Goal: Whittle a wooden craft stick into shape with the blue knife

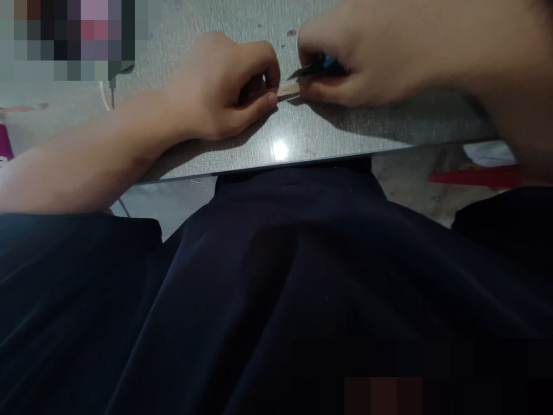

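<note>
My left hand rests on a grey table, its fingers curled and pinching one end of a small pale wooden stick. My right hand is closed around a cutter with a blue handle and a dark blade. The blade tip lies right above the stick's free end. Most of the stick and of the cutter is hidden inside the two hands.
The table's front edge runs just above my lap, which is covered in dark cloth. A red object and a white one lie on the floor at the right. A white cable hangs at the left.
</note>
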Demonstrator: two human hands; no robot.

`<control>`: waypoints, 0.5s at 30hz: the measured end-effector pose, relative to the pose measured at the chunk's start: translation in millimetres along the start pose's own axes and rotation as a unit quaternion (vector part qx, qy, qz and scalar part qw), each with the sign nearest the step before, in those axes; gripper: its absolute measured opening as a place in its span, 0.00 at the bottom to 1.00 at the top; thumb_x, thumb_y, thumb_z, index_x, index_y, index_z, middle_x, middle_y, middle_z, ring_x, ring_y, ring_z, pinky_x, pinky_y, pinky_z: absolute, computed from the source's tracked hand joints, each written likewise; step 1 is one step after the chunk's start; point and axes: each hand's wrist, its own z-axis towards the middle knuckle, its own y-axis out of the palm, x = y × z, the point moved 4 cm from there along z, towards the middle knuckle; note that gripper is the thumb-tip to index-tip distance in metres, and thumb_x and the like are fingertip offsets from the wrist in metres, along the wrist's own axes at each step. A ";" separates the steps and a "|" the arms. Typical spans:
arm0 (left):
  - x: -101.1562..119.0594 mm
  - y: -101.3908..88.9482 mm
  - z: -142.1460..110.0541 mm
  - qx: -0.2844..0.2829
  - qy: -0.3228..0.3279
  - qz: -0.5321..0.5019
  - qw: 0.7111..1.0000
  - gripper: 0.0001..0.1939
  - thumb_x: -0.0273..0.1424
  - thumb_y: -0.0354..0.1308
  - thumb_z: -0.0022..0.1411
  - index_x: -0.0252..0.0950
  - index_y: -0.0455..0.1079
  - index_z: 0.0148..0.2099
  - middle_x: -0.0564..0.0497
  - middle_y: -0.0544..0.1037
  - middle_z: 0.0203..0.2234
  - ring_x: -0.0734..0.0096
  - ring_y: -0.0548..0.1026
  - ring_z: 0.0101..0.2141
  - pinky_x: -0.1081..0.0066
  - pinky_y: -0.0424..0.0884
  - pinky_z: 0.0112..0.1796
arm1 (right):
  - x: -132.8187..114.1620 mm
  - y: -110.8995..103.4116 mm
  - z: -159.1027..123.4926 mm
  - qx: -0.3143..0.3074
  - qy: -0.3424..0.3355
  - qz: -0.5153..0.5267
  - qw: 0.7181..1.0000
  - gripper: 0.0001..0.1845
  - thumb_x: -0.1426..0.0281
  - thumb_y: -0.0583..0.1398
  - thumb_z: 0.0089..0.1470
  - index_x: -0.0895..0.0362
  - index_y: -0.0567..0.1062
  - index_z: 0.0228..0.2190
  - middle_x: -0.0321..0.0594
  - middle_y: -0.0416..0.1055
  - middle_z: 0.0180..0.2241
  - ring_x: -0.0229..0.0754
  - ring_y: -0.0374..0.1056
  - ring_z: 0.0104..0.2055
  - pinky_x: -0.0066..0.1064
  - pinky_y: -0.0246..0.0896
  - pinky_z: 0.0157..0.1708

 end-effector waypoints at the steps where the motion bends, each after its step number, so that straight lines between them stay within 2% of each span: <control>1: 0.2 -0.3 0.2 -0.004 -0.002 0.001 1.000 0.44 0.62 0.43 0.82 0.38 0.79 0.78 0.48 0.88 0.55 0.44 0.91 0.61 0.40 0.81 0.70 | 0.0 -0.2 -0.1 -0.001 0.002 0.008 1.000 0.43 0.40 0.53 0.83 0.61 0.89 0.67 0.50 0.91 0.61 0.69 0.89 0.57 0.58 0.79 0.50; 4: 1.0 -1.7 1.1 -0.004 -0.004 0.002 1.000 0.45 0.61 0.43 0.82 0.39 0.79 0.78 0.48 0.88 0.55 0.45 0.91 0.61 0.42 0.81 0.69 | 2.0 0.0 0.5 -0.010 0.013 0.029 0.999 0.44 0.41 0.54 0.83 0.61 0.87 0.71 0.51 0.89 0.66 0.75 0.88 0.64 0.64 0.80 0.56; 9: 0.2 -0.6 3.1 0.002 0.004 -0.002 1.000 0.44 0.62 0.43 0.80 0.40 0.80 0.77 0.47 0.89 0.55 0.44 0.90 0.58 0.40 0.82 0.66 | 3.0 1.7 0.7 -0.008 0.004 0.028 1.000 0.44 0.42 0.53 0.81 0.61 0.87 0.71 0.53 0.89 0.65 0.77 0.88 0.62 0.66 0.80 0.55; 12: -2.0 0.5 2.9 0.010 0.010 -0.014 1.000 0.43 0.63 0.45 0.82 0.40 0.81 0.77 0.45 0.90 0.55 0.41 0.91 0.58 0.37 0.82 0.68 | 1.6 1.8 -0.5 0.003 -0.007 0.007 1.000 0.44 0.41 0.51 0.80 0.58 0.87 0.70 0.52 0.89 0.60 0.71 0.88 0.57 0.61 0.80 0.50; 15: -3.4 1.0 1.9 0.009 -0.001 -0.012 1.000 0.44 0.64 0.45 0.82 0.42 0.81 0.77 0.45 0.91 0.56 0.39 0.91 0.59 0.36 0.81 0.69 | -0.2 0.0 -0.7 0.032 -0.033 -0.035 0.998 0.46 0.39 0.47 0.78 0.56 0.88 0.66 0.46 0.89 0.52 0.58 0.85 0.44 0.51 0.76 0.40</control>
